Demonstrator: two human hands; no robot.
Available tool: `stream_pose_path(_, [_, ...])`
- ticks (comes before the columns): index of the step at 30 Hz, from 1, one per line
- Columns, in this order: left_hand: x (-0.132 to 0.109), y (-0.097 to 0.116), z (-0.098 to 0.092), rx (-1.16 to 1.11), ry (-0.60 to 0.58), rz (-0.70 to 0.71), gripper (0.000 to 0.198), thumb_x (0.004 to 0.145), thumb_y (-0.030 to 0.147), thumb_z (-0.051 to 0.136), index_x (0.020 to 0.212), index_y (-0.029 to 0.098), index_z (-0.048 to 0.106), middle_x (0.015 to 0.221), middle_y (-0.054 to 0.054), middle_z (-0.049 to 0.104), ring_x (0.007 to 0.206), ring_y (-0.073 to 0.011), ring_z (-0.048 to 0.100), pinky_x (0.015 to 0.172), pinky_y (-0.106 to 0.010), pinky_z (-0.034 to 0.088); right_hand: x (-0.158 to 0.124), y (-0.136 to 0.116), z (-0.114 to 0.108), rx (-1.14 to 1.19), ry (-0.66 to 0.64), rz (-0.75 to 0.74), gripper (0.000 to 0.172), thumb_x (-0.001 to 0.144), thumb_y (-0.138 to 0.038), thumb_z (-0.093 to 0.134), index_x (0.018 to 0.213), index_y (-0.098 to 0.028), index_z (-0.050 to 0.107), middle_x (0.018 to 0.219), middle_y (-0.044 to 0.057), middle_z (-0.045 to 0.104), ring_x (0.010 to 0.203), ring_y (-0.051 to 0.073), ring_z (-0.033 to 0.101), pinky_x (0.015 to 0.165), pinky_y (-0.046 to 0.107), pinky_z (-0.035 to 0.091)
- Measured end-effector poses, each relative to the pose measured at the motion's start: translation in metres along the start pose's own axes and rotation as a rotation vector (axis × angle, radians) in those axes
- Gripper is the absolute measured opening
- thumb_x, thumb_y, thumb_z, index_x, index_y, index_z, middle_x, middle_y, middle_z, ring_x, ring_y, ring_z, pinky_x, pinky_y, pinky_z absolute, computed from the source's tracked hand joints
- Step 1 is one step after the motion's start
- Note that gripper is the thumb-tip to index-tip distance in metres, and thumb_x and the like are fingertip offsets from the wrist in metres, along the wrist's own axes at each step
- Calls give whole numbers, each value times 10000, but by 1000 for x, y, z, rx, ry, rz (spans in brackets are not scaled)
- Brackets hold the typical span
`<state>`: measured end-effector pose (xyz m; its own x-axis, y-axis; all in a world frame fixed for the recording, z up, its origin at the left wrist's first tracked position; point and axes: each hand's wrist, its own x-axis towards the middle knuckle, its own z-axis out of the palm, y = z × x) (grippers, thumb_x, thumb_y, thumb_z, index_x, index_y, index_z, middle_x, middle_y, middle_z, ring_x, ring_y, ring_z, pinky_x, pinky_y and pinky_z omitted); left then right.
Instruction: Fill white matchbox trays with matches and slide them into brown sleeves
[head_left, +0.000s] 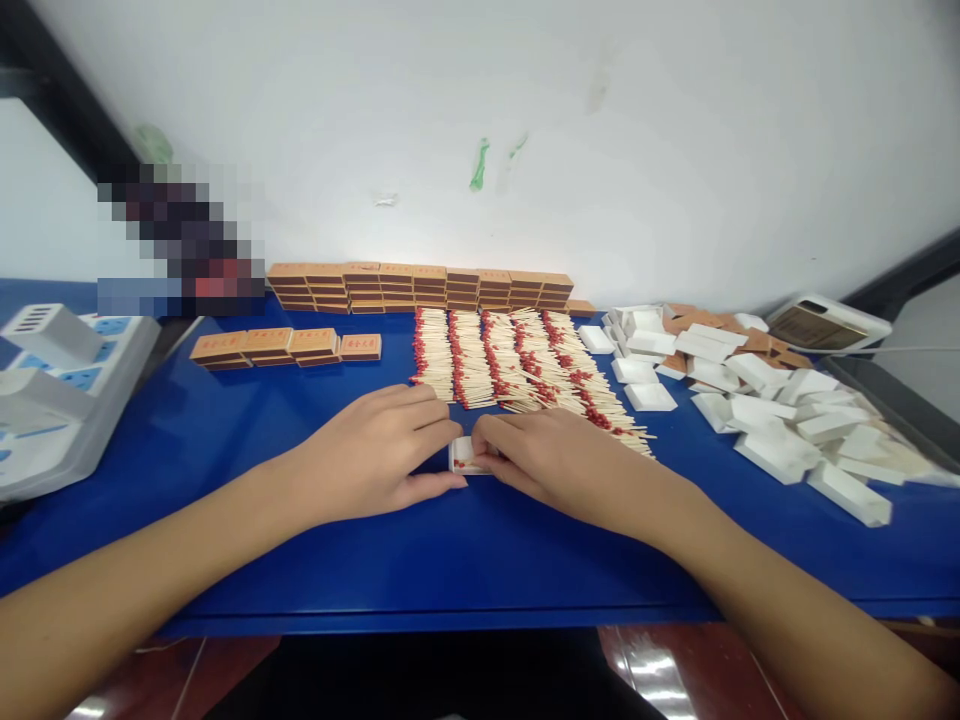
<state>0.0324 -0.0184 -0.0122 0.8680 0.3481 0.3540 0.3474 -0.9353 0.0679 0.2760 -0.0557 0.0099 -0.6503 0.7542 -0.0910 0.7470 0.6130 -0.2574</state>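
A small white matchbox tray (456, 455) lies on the blue table in front of me, with a few red-headed matches (463, 462) inside. At its left end, the thumb and forefinger of my left hand (394, 440) close about the corners. My right hand (551, 455) is pinched over the tray, its fingertips down at the matches and hiding the right part of it. Just beyond my hands, loose matches (472, 365) lie in several rows, their red heads mostly toward the left.
Closed matchboxes (420, 285) are stacked along the wall, with a shorter row of matchboxes (292, 343) at left. A heap of white trays (772, 425) and orange sleeves (701, 320) spreads at right, near a phone (821, 322). A power strip (112, 400) with plugs stands far left.
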Motion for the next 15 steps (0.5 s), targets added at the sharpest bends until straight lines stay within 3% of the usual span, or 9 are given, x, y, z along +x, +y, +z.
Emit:
stream_pose_path(8, [-1,0,-1,-3,-3,-7,317,1049,433,651,996,130,729,923,-75,704,880,-241,661,851,-391,542,-4,2,3,112,97,-13,130,1071,-267,593,980,-195,650,834,18,725,707,166,624,641,285,332])
stream_pose_path(12, [-3,-6,-2,-2,-8,-36,318,1035,448,674,1092,143,741,960,-68,721,909,-243,671,861,-383,530,-12,22,-6,128,203,39,130,1054,-270,597,995,-214,699,770,-8,667,656,142,566,638,276,339])
stream_pose_path(15, [-5,-13,-3,-28,-44,-77,319,1018,467,697,1077,157,746,944,-55,723,915,-239,681,854,-373,517,-18,38,-14,122,151,130,153,1022,-321,633,930,-222,706,682,-28,603,617,141,536,604,275,331])
